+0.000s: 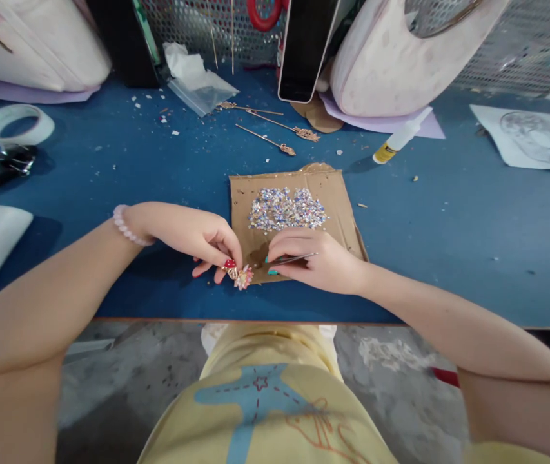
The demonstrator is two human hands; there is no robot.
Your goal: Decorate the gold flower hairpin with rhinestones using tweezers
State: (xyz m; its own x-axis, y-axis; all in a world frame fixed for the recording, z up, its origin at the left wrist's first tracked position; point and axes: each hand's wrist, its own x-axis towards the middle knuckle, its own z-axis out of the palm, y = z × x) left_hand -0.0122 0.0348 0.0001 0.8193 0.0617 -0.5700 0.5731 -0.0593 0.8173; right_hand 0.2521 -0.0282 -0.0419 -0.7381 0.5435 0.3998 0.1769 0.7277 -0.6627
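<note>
My left hand (197, 237) pinches a small gold and pink flower ornament (242, 277) near the front edge of the blue table. My right hand (314, 259) is closed around thin metal tweezers (294, 259), whose tips point left toward the ornament. Both hands rest at the near edge of a brown cardboard sheet (340, 193). A pile of small sparkling rhinestones (287, 209) lies on the cardboard just beyond my fingers. A dark glue stain sits on the cardboard between my hands.
Gold hair sticks (275, 125) lie behind the cardboard. A small glue bottle (398, 142) lies to the right, a tape roll (16, 124) far left. Bags, a phone (304, 48) and a plastic pouch (202, 93) line the back. White paper (530, 136) lies far right.
</note>
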